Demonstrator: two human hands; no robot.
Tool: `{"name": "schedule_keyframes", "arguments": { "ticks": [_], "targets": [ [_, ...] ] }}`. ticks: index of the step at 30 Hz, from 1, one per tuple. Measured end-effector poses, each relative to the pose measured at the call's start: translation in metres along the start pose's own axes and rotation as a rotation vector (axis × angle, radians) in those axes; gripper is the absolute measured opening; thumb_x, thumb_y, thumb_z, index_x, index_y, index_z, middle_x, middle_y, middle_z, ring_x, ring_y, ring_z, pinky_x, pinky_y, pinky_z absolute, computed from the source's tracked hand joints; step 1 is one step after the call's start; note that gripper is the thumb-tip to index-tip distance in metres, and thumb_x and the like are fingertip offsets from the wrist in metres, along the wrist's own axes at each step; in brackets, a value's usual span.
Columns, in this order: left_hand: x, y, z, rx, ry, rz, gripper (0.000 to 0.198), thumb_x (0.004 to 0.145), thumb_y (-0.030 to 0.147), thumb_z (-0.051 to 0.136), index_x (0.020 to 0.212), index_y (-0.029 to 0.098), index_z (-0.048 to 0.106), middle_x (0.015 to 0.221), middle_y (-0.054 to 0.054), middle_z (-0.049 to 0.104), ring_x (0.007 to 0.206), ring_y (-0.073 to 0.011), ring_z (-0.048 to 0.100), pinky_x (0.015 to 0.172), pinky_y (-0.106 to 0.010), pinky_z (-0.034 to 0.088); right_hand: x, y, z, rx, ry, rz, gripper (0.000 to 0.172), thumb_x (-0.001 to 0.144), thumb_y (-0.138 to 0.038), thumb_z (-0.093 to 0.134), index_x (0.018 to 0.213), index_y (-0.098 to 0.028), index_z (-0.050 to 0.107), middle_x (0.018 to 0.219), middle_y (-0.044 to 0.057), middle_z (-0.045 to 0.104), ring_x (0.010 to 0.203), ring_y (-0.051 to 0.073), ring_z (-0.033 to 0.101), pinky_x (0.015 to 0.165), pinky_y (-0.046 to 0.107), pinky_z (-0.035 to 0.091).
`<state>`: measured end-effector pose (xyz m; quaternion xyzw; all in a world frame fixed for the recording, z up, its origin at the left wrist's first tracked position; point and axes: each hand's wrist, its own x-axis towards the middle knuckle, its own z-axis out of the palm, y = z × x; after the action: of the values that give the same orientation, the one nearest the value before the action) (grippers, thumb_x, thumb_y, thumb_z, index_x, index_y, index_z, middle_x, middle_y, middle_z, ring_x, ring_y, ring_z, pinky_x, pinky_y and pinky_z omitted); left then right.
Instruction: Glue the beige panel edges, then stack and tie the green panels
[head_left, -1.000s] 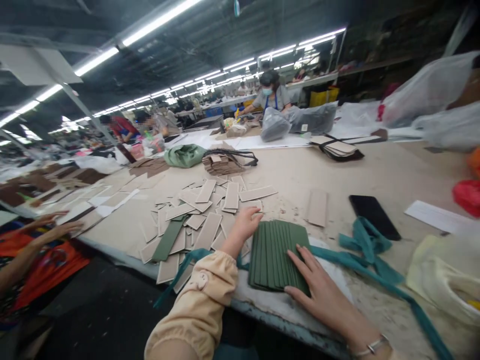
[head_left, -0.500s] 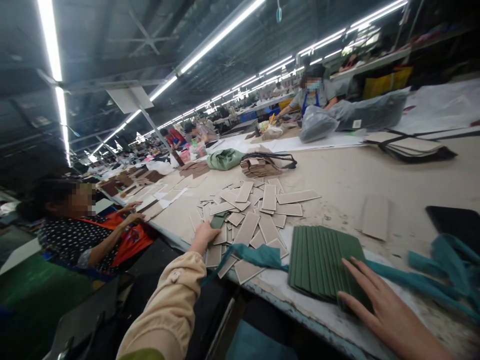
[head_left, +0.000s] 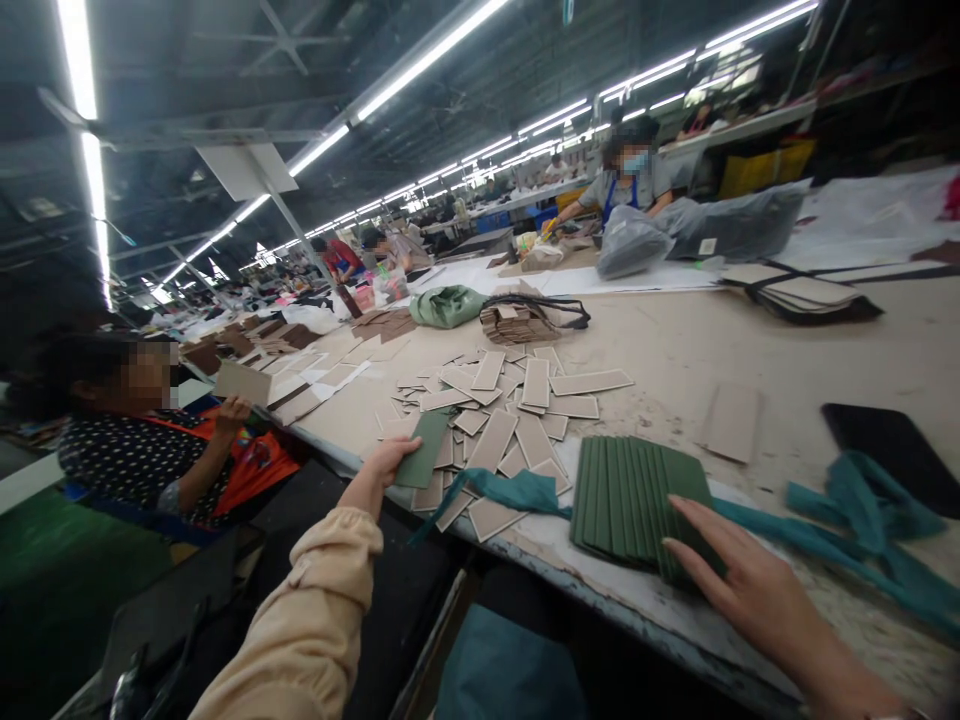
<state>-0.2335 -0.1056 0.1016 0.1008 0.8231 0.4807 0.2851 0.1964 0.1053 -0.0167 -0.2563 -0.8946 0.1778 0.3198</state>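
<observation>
At the table's (head_left: 660, 365) near edge, the left hand (head_left: 388, 464) grips a green strip (head_left: 424, 452) beside scattered beige pieces (head_left: 493, 440). The right hand (head_left: 742, 550) lies unclenched on a fanned green stack (head_left: 624, 500).

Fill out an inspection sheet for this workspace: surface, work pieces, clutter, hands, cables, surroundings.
Surface: worktable with beige top, dark specks, worn front edge.
Work pieces: green strip in hand; fanned stack of green pieces; loose heap of beige pieces.
Clutter: teal cloth strip showing on both sides of the stack; black phone at right.
Left hand: grips the green strip near one edge.
Right hand: spread, resting on the stack.
Cables: nothing seen on the worktable.
Surroundings: seated co-worker at left, holding a flat panel; masked co-worker across.
</observation>
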Motion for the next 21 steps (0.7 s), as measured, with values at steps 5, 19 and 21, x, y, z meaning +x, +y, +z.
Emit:
{"name": "schedule_keyframes", "arguments": {
  "ticks": [5,19,21],
  "targets": [
    [-0.054,-0.021,0.017,-0.501,-0.122,0.112,0.009,0.083,0.019,0.059,0.091,0.016,0.060,0.078,-0.003,0.064,0.068,-0.0116,0.062,0.068,-0.024,0.054,-0.003,-0.019,0.005,0.096,0.019,0.033,0.038,0.088,-0.045,0.052,0.115,-0.021,0.064,0.114,0.007,0.069,0.103,0.025,0.067,0.093,0.040,0.055],
    [-0.031,0.009,0.163,-1.434,-0.584,-0.017,0.058,0.085,0.064,0.045,0.106,0.012,0.059,0.073,-0.002,0.050,0.050,-0.0071,0.041,0.045,-0.019,0.036,0.128,-0.057,0.027,0.046,-0.227,0.237,0.045,0.088,-0.037,0.051,0.126,-0.015,0.057,0.115,0.012,0.068,0.096,0.022,0.068,0.082,0.038,0.057],
    [-0.033,0.007,0.175,-1.478,-0.590,-0.082,0.056,0.085,0.063,0.046,0.104,0.012,0.059,0.074,-0.002,0.050,0.051,-0.0072,0.042,0.047,-0.020,0.037,0.166,-0.038,0.043,-0.094,-0.323,0.237,0.048,0.089,-0.030,0.046,0.134,-0.012,0.050,0.126,0.014,0.062,0.102,0.021,0.066,0.088,0.037,0.054]
  ]
}}
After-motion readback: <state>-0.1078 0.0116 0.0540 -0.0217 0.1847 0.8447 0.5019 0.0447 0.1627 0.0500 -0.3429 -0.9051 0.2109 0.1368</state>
